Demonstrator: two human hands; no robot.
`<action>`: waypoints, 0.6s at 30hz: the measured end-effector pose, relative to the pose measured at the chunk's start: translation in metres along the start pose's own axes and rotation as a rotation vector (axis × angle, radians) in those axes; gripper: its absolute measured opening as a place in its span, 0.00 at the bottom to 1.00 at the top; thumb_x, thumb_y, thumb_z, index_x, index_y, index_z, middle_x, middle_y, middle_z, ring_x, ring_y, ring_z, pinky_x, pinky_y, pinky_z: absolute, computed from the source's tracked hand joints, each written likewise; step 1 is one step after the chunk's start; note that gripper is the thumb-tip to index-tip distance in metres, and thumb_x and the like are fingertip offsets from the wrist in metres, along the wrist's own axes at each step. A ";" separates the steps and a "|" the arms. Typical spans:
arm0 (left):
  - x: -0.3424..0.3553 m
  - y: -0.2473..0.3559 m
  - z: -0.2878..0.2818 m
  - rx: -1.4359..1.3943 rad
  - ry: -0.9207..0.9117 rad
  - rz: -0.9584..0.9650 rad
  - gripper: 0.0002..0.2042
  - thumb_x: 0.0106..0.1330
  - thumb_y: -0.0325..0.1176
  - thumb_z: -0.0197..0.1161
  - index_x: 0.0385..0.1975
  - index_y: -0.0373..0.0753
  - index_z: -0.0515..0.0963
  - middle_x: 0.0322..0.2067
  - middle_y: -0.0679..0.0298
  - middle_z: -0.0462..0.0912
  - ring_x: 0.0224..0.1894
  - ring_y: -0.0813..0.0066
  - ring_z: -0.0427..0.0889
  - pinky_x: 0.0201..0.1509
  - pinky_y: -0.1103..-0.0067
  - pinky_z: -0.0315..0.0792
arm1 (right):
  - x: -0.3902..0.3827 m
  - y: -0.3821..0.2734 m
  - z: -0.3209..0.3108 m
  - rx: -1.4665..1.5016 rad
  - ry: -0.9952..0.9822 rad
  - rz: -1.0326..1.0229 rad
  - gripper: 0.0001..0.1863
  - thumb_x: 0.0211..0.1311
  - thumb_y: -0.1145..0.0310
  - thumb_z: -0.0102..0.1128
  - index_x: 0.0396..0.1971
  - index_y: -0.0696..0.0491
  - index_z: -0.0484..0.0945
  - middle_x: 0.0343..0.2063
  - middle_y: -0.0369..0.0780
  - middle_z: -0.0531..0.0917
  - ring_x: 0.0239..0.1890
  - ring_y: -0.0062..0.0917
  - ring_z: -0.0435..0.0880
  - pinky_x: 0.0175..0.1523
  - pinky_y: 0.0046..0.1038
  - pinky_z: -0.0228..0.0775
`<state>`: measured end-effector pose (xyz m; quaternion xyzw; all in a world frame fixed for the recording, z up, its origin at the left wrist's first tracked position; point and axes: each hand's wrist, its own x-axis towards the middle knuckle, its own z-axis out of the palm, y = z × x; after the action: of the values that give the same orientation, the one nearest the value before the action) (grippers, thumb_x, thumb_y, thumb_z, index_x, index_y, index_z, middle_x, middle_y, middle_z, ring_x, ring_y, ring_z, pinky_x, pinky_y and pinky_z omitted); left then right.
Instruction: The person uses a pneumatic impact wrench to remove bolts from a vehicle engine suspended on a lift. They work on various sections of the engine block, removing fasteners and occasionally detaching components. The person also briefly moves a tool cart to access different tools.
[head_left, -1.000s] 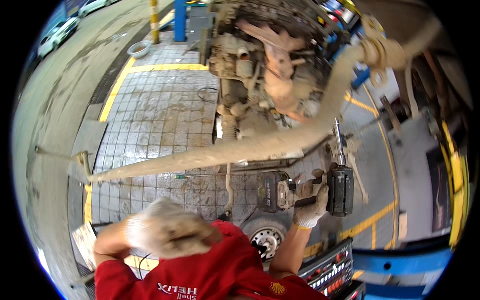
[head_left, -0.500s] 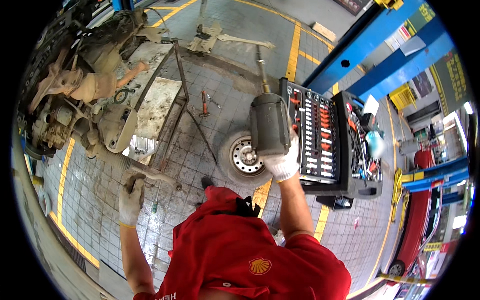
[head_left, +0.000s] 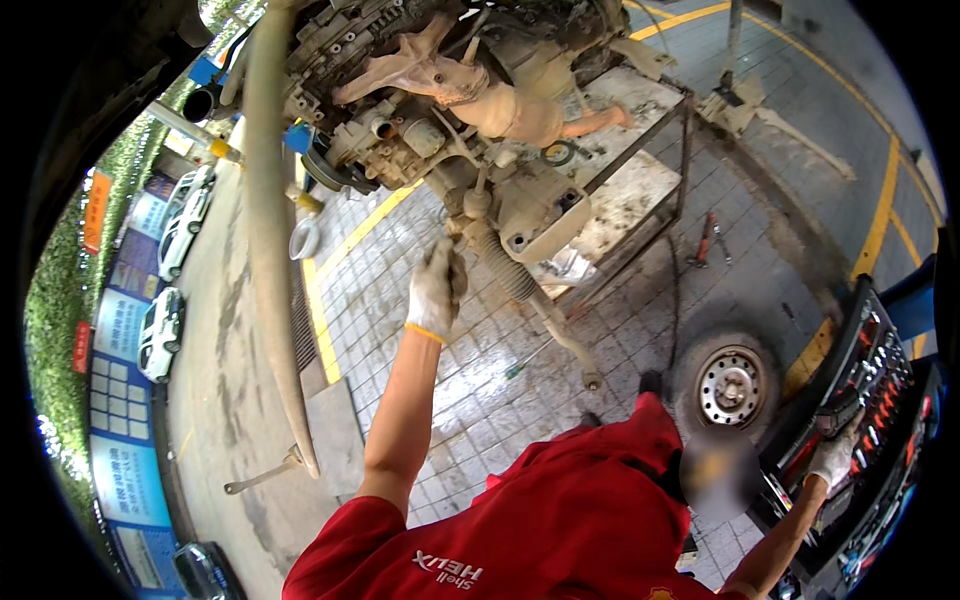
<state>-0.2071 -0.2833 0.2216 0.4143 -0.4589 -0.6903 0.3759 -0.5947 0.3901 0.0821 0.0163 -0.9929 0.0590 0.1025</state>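
My left hand point(head_left: 437, 287), in a white work glove soiled at the fingers, is raised beside the dirty engine and suspension assembly. Its fingers are curled together, and whatever is in them is hidden. Close to its right, a ribbed rubber boot point(head_left: 503, 265) leads into a rod point(head_left: 563, 335) that slants down to a ball-jointed end. Low on the right, my gloved right hand point(head_left: 832, 460) is closed on a dark impact wrench point(head_left: 840, 412). Only a blocky end of that tool shows, over the open socket case point(head_left: 880, 355).
A wheel point(head_left: 733, 388) lies on the tiled floor before the case. A hammer point(head_left: 703, 240) rests near the metal-framed stand point(head_left: 640, 185). A long pale lift arm point(head_left: 265, 200) hangs at left. Cars point(head_left: 160, 335) are parked outside beyond it.
My view has swung left toward the engine assembly and the yard. My left hand has risen alongside the rubber boot. My right hand has moved out to the right side with the impact wrench.
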 end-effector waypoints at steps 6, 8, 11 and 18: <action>0.066 0.058 0.038 0.033 0.191 0.299 0.14 0.77 0.33 0.53 0.58 0.36 0.74 0.32 0.63 0.82 0.16 0.81 0.66 0.17 0.81 0.59 | 0.016 0.046 0.063 -0.013 -0.064 -0.108 0.46 0.63 0.66 0.61 0.78 0.47 0.48 0.69 0.54 0.67 0.68 0.51 0.69 0.67 0.45 0.67; 0.083 0.077 0.065 0.132 0.238 0.385 0.14 0.77 0.31 0.53 0.57 0.37 0.74 0.35 0.62 0.84 0.17 0.81 0.68 0.17 0.82 0.60 | 0.024 0.067 0.062 0.066 -0.316 -0.049 0.44 0.65 0.62 0.61 0.77 0.49 0.49 0.70 0.54 0.66 0.70 0.50 0.66 0.71 0.44 0.63; 0.108 0.089 0.071 0.221 0.308 0.411 0.13 0.76 0.29 0.54 0.57 0.38 0.75 0.36 0.63 0.85 0.18 0.82 0.70 0.18 0.83 0.65 | 0.062 -0.007 -0.028 -0.153 -0.678 -0.023 0.47 0.61 0.56 0.67 0.76 0.53 0.53 0.70 0.54 0.66 0.71 0.48 0.65 0.74 0.39 0.60; 0.168 0.081 0.047 -0.230 0.168 0.202 0.10 0.79 0.42 0.52 0.47 0.49 0.79 0.38 0.68 0.87 0.16 0.83 0.62 0.16 0.86 0.53 | 0.086 -0.181 -0.039 0.207 -0.228 -0.548 0.27 0.75 0.68 0.49 0.72 0.50 0.64 0.69 0.53 0.67 0.71 0.47 0.67 0.72 0.46 0.63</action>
<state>-0.3018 -0.4436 0.2708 0.3767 -0.3830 -0.6599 0.5252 -0.6628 0.2136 0.1586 0.3003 -0.9452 0.1279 0.0003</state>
